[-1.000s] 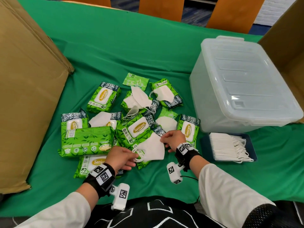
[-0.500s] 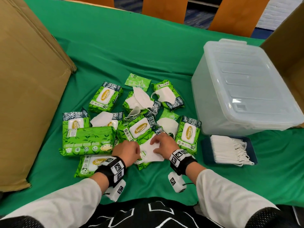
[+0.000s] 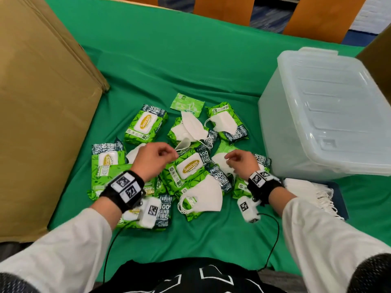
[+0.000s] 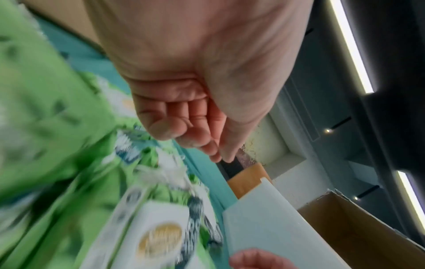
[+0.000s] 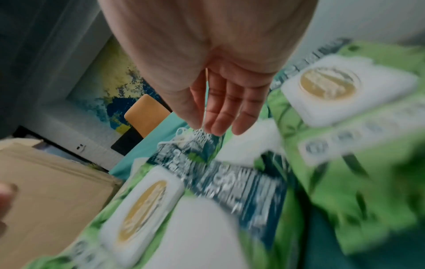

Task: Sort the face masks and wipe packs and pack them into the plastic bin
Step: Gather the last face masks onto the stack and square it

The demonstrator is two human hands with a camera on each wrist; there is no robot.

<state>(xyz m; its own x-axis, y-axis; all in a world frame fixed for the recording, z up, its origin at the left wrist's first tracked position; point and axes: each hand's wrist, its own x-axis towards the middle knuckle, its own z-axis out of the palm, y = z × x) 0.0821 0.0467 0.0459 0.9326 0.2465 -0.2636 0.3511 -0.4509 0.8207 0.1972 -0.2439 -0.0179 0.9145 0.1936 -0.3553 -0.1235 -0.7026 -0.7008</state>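
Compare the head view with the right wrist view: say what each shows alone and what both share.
Head only: the left hand, the lidded bin, the mask stack beside it.

Right wrist only: the right hand's palm side, fingers straight, a thin white loop hanging by the thumb; grip unclear.

Both: green wipe packs, loose white masks, the cardboard box.
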